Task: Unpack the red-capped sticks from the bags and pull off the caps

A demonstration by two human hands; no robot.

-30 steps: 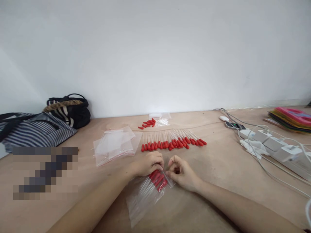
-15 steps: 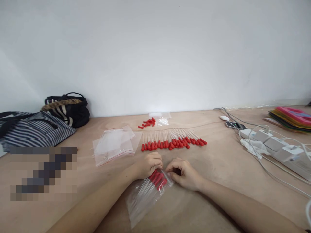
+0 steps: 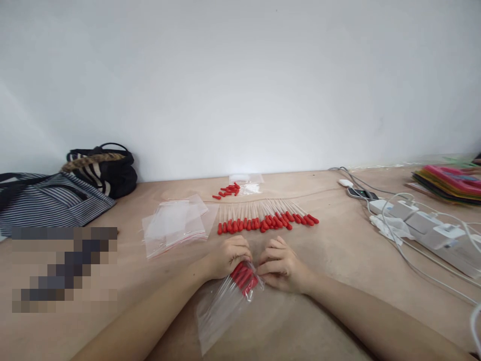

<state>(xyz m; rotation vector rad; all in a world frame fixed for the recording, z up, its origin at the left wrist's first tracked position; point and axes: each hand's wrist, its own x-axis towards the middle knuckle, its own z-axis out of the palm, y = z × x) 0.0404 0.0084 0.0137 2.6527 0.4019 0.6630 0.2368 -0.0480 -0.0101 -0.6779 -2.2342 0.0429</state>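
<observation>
A clear zip bag (image 3: 216,321) lies tilted at the front middle, holding several glass droppers with red rubber bulbs (image 3: 244,278). My left hand (image 3: 233,255) is closed on the bag's upper edge, left of the bulbs. At the upper right edge of the bag, my right hand (image 3: 281,265) pinches the plastic, its fingertips partly hidden. Just beyond both hands stretches a row of loose droppers (image 3: 266,220), red bulbs toward me and clear tubes pointing away. Left of the row is a stack of flat zip bags (image 3: 176,225).
Loose red bulbs (image 3: 227,190) and thin clear tubes on a bag (image 3: 250,188) lie near the wall. A striped bag (image 3: 56,200) and a black bag (image 3: 112,173) stand left. On the right are a power strip (image 3: 424,225), cables, a phone (image 3: 361,194) and stacked coloured sheets (image 3: 447,183).
My right hand has closed in on the bag's edge, its fingers curling tighter and shifting slightly left. My left hand stays on the bag. The view has shifted slightly.
</observation>
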